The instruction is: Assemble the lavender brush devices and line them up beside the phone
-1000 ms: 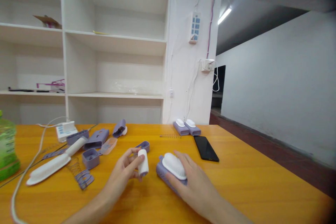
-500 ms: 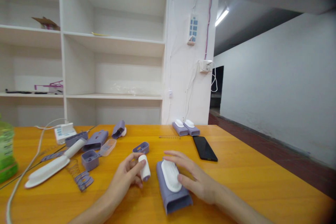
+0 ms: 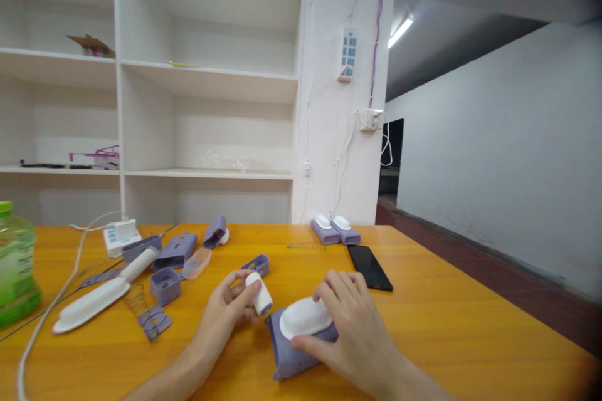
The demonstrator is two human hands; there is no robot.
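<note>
The left hand (image 3: 232, 301) is reached forward from the lower left, with a tilted white cylinder (image 3: 258, 293) pinched between thumb and fingers. Apart from it, the right hand (image 3: 355, 326) is arched over a purple case (image 3: 291, 357), gripped with bent fingers on or just above the table (image 3: 461, 332). The case is topped by a rounded white piece (image 3: 303, 318); the cylinder's lower end is tinged purple.

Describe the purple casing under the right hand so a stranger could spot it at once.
On the orange wooden table, look to the near middle. There the right hand grasps a purple casing topped with a white oval piece. Two similar casings sit near the far edge; only this one has a hand on it.
</note>
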